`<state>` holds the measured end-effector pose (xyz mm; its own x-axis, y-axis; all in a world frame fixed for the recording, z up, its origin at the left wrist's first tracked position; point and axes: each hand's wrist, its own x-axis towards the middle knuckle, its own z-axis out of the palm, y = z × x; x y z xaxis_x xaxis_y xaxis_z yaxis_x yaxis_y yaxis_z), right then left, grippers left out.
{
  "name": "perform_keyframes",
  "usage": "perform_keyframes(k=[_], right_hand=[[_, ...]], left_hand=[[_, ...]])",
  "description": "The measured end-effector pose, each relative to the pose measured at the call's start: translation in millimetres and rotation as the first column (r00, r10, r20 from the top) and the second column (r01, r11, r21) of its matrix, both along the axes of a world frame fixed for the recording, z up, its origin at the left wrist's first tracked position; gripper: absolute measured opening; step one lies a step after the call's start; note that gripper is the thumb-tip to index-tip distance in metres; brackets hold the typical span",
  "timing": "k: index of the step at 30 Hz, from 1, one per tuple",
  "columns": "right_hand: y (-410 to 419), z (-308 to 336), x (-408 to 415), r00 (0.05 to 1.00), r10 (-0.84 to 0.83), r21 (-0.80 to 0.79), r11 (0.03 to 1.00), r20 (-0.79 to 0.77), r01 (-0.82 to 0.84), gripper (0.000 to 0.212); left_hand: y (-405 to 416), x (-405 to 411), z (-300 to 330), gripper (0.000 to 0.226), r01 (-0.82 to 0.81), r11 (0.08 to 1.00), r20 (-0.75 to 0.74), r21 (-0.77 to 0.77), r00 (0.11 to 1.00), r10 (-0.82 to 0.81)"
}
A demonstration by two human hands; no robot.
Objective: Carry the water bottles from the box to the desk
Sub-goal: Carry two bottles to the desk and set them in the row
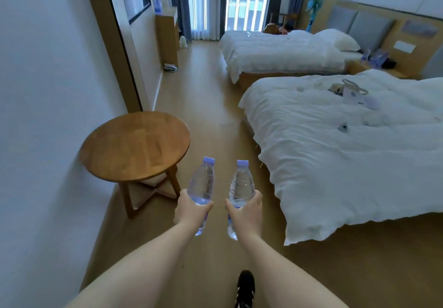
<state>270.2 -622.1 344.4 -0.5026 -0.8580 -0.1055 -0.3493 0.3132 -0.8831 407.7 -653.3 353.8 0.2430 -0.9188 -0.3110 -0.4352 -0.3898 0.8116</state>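
Both hands full here — left hand (191,208) has its fingers wrapped round one water bottle (201,185), right hand (244,208) round the other bottle (241,188), caps pointing away, over the floor between the round counter (134,144) on the left and the near bed (335,154) on the right.

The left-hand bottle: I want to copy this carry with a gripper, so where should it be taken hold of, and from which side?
Grip the left bottle around its lower-middle body, where the left hand wraps it now, coming from the side nearest the person. The cylindrical body is widest there, the neck tapers to the cap, and the bottle stands nearly upright, so a sideways wrap should hold steady.
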Motion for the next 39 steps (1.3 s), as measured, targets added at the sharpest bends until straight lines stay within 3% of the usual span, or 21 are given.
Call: perform_keyframes(k=[9, 13, 18, 31, 39], right_hand=[[-213.1, 13.3, -85.6, 0.997, 0.072, -0.039, 0.997, -0.019, -0.073, 0.058], [-301.8, 30.5, -117.4, 0.992, 0.118, -0.042, 0.992, -0.050, -0.120, 0.067], [-410.1, 40.3, -133.3, 0.989, 0.142, -0.059, 0.988, -0.043, -0.144, 0.069], [-777.7, 38.1, -103.7, 0.991, 0.136, -0.047, 0.990, -0.017, -0.136, 0.073], [-961.3, 35.6, -94.6, 0.994, 0.110, -0.013, 0.994, 0.011, -0.110, 0.075]], left_hand=[[-197.5, -71.8, 29.3, 0.054, -0.139, 0.989, -0.059, -0.054, 0.989, 0.135], [-279.2, -105.9, 44.6, 0.051, -0.194, 0.976, -0.161, -0.100, 0.971, 0.176], [-384.3, -122.8, 40.2, 0.060, -0.206, 0.965, -0.111, -0.161, 0.976, 0.190], [-744.2, -99.8, 19.9, 0.069, -0.302, 0.947, -0.144, -0.112, 0.947, 0.286], [-933.0, -102.6, 30.4, 0.057, -0.282, 0.952, -0.197, -0.121, 0.947, 0.256]])
